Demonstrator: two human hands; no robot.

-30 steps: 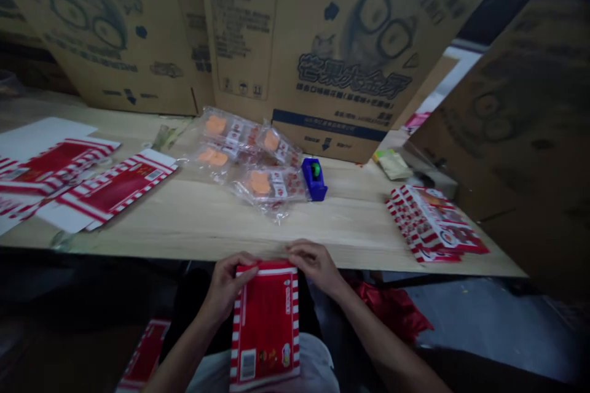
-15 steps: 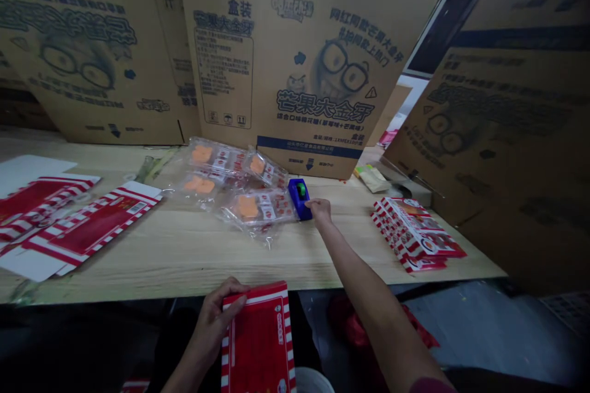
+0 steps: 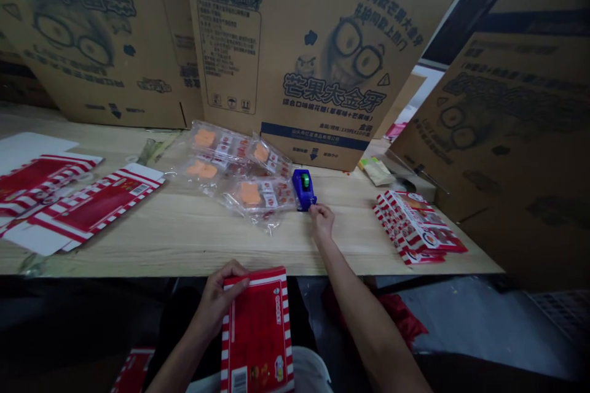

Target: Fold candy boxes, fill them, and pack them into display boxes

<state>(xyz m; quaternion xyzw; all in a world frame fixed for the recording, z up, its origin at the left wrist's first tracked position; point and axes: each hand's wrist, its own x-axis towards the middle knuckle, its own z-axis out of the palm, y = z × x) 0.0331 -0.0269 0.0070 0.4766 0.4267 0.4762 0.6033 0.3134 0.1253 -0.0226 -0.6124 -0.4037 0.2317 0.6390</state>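
Table [image 3: 184, 239], right hand [image 3: 321, 221] outstretched

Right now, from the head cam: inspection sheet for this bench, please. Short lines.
Surface: pale wooden table, bare in the middle.
Job's things: red-and-white striped box over the lap; blue tape dispenser on the table.
Clutter: clear packets with orange pieces; flat box blanks at left; stack of boxes at right.
Hands: left hand grips the striped box's top corner; right hand at the dispenser's near end, contact unclear.
Cables: nothing seen.
Surroundings: printed cartons stand behind the table.
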